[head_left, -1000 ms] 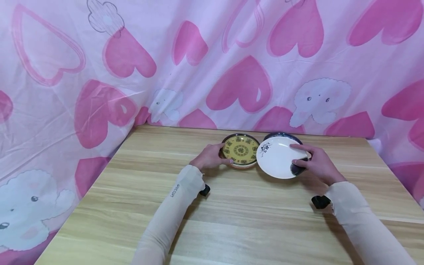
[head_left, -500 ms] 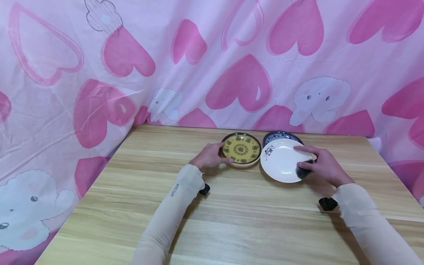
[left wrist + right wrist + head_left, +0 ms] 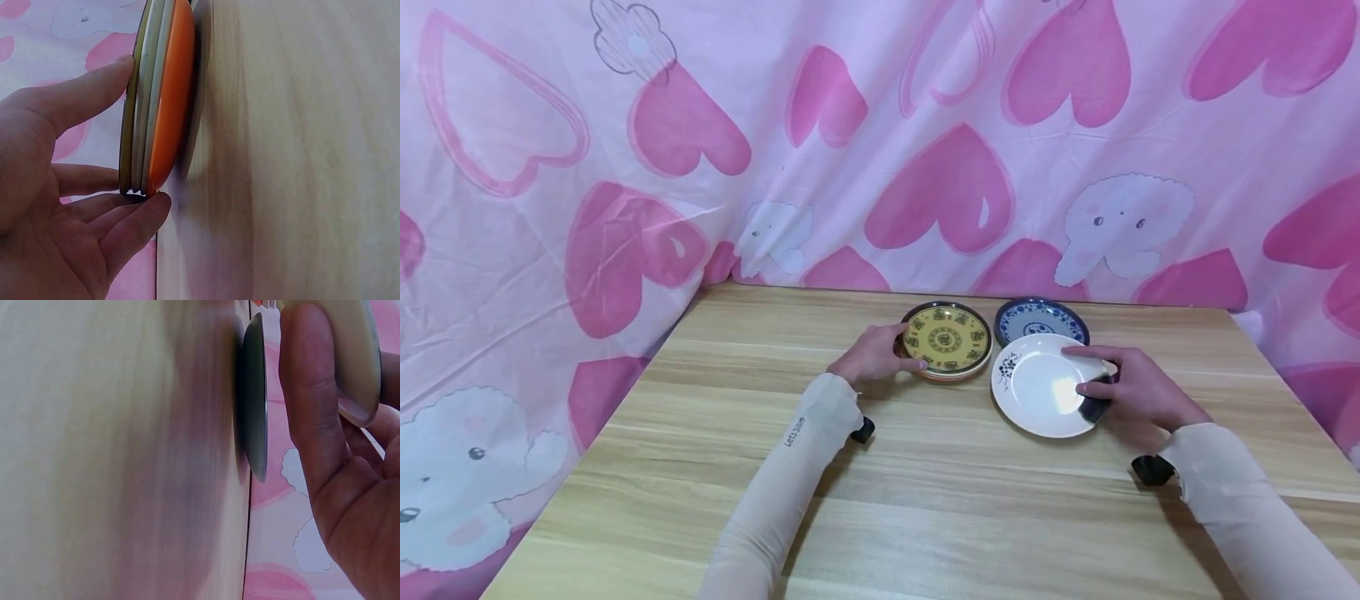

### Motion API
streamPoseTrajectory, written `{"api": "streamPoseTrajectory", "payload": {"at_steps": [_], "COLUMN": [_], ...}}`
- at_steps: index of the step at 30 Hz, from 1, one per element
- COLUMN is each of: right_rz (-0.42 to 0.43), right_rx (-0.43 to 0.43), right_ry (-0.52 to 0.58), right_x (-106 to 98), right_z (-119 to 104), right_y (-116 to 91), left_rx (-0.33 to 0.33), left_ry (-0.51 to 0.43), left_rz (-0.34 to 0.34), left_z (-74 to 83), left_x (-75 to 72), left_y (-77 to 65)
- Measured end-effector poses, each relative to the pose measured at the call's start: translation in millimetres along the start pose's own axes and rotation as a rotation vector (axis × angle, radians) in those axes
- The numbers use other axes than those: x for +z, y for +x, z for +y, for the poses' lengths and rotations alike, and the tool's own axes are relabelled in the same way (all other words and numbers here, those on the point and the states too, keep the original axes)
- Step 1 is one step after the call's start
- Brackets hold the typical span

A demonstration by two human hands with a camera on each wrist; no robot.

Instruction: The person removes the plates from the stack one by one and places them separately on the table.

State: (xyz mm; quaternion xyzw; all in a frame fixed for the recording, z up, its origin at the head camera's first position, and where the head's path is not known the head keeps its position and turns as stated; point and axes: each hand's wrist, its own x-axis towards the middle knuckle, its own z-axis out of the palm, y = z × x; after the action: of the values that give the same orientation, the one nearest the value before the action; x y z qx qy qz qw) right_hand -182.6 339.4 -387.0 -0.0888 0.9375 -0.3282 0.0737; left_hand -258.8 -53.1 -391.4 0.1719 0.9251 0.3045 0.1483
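Note:
In the head view, my left hand (image 3: 874,354) holds the edge of a stack of small plates, topped by a yellow patterned plate (image 3: 946,338) with a dark rim. The left wrist view shows the stack edge-on, with a bright orange plate (image 3: 175,94) at the bottom. Thumb and fingers lie at the stacked rims. My right hand (image 3: 1138,385) pinches a white plate (image 3: 1037,392) by its right edge, where the plate is dark; a small dark flower print marks its left side. This plate is raised above the table and partly covers a blue-and-white patterned plate (image 3: 1037,318) behind it.
The wooden table (image 3: 925,508) stretches in front of both arms. Behind and at the left hangs a pink curtain (image 3: 820,192) with hearts and white animals, meeting the table's back edge close behind the plates.
My right hand has moved toward me and slightly right with the white plate, uncovering more of the blue plate behind. The left hand and its stack have stayed in place.

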Motion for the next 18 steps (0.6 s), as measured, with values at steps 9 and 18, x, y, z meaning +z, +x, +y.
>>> {"api": "streamPoseTrajectory", "payload": {"at_steps": [9,18], "right_rz": [-0.021,-0.067], "right_rx": [-0.064,-0.061], "right_ry": [-0.03,-0.04], "right_x": [2.4,2.2], "right_z": [5.5,5.9], "right_y": [-5.7,-8.5], "left_rx": [0.001,0.004], "left_ry": [0.008,0.013], "left_rz": [-0.002,-0.002], "left_z": [0.0,0.5], "left_x": [1.4,0.3], "left_y": [0.2,-0.1]}}
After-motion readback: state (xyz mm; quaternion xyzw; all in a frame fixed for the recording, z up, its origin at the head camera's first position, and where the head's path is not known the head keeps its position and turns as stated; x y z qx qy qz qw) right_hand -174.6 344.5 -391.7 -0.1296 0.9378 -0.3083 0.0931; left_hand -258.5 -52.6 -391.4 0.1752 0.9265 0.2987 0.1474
